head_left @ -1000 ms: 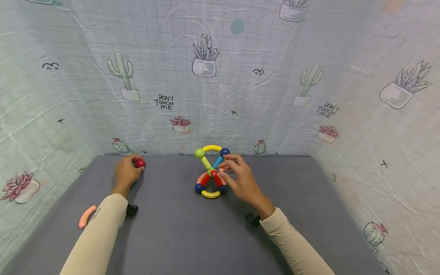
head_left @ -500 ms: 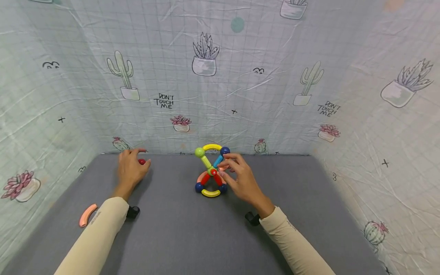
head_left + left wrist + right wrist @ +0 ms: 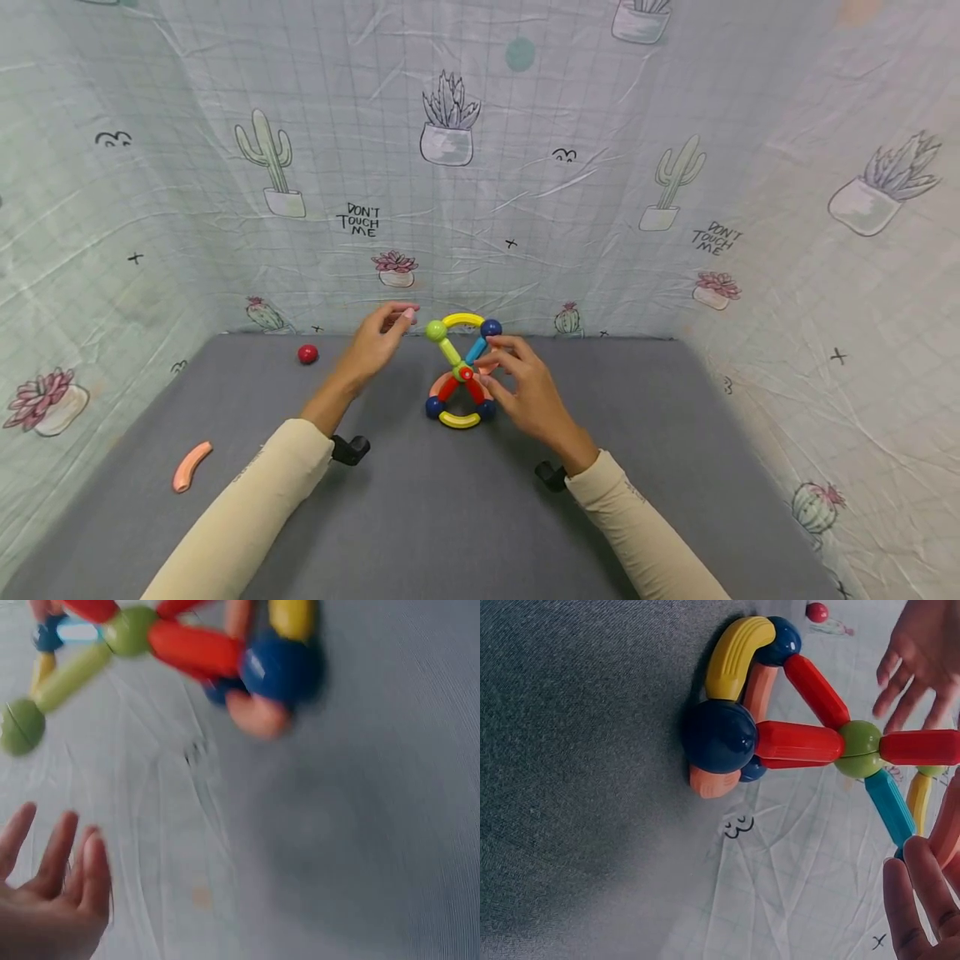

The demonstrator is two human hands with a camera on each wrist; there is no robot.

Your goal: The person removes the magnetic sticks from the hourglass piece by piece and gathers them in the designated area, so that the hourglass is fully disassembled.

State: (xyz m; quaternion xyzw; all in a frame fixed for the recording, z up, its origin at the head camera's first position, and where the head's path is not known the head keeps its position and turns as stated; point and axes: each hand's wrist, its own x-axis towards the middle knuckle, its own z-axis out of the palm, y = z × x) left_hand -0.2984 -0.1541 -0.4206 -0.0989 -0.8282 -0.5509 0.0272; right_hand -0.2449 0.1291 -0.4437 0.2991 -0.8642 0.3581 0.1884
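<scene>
Sleeves (image 3: pixel 236 512) in cream stretch from the near edge of the grey tabletop (image 3: pixel 420 517), black mounts (image 3: pixel 350 450) showing at both wrists. Left hand (image 3: pixel 377 337) is raised just beside the upper green ball (image 3: pixel 437 331) of a magnetic frame (image 3: pixel 463 372), its fingers apart and free. Right hand (image 3: pixel 528 390) bends its fingers and thumb about a peach rod (image 3: pixel 946 821) at the frame's right side, apparently pinching it. The frame stands toward the middle of the far edge on blue balls and curved pieces. A red ball (image 3: pixel 307 354) sits near the far left corner; a peach arc (image 3: pixel 192 467) lies by the left edge. Creased pale fabric (image 3: pixel 465 217), printed with potted cacti and "DON'T TOUCH ME", rises behind and at both sides.
</scene>
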